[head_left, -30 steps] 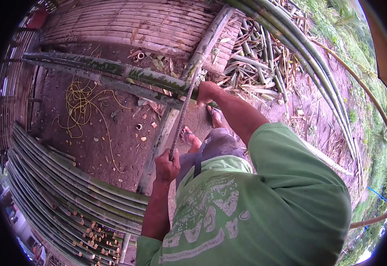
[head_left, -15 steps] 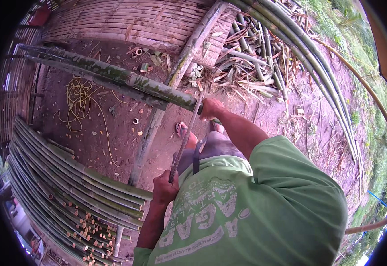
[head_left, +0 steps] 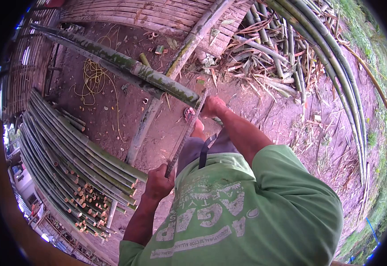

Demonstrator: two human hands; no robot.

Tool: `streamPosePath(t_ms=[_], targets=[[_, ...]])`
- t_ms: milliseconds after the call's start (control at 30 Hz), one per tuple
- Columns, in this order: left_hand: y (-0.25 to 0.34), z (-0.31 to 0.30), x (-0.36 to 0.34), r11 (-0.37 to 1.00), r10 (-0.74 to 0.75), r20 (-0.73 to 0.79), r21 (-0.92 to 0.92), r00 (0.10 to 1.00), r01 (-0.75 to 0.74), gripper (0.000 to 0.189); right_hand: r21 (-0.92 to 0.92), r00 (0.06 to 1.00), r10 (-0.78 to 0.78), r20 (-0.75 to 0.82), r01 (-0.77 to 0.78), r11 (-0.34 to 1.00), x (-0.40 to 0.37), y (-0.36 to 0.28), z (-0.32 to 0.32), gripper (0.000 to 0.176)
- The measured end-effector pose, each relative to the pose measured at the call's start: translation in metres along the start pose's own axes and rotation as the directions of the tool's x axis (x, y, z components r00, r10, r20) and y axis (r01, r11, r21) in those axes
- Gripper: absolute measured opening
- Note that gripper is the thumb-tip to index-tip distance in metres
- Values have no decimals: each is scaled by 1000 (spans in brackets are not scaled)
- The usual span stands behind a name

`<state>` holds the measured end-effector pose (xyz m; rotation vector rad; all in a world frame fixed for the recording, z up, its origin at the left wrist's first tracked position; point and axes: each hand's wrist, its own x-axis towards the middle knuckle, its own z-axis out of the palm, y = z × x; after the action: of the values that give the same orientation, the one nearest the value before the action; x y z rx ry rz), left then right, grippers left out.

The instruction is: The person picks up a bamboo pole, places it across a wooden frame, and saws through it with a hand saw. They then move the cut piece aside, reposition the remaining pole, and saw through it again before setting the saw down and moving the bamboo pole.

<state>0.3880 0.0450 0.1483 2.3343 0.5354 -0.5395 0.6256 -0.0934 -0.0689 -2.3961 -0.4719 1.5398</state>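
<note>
My left hand point(head_left: 159, 181) is closed around the near end of a long, narrow saw point(head_left: 186, 135). The saw slants up and away from my body, its far part against the end of a thick green bamboo pole point(head_left: 160, 81). Just beyond the blade, my right hand point(head_left: 214, 107) is closed on that end of the pole; its fingers are partly hidden. The pole, mottled dark and pale, lies beside another pole across a slanted bamboo support point(head_left: 143, 131).
Cut bamboo poles point(head_left: 76, 150) are stacked at the left. A yellow cord point(head_left: 95, 80) lies tangled on the dirt. Bamboo scraps point(head_left: 269, 57) are heaped beside a slatted platform point(head_left: 127, 13) at the back. Long poles point(head_left: 335, 57) curve along the right.
My view has shifted, so the stacked poles and scrap heap sit further right. The saw now reaches slightly past the pole's upper side. Both hands keep their holds.
</note>
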Motion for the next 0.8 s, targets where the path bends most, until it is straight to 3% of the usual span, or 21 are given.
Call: streamPosePath(t_ms=[133,233,300,367,433,567,667,733,767,800], targets=[[11,4,15,998,-46,36,38,998,45,17,34,998,-48,-41,50,998,10,6,16,57],[16,59,121,996,91,-51,-17,995,-92,21,36,999,-41,6,40,999,19,12,19,57],[16,72,152,987,160,-115,9,980,-160,22,19,1000,-22,10,22,1000,27,14,13,57],[19,62,134,992,121,-82,31,989,-118,22,8,999,-17,41,17,1000,17,15,34,57],[28,33,84,996,41,-84,-76,996,-48,23,21,1000,-20,4,19,1000,7,6,5,55],[39,-21,8,975,-224,149,42,963,220,22,20,999,-6,48,6,1000,1,2,-2,49],[38,-8,34,984,-180,113,15,977,179,22,13,998,-8,69,7,1000,8,6,0,48],[32,34,111,1000,-4,46,-25,999,5,25,62,998,-22,66,18,998,-1,5,1,48],[16,69,159,995,102,-67,15,992,-102,26,66,998,-18,57,14,998,-2,5,1,48],[22,78,184,992,113,-56,56,992,-110,26,63,999,-16,40,13,998,-1,3,-3,48]])
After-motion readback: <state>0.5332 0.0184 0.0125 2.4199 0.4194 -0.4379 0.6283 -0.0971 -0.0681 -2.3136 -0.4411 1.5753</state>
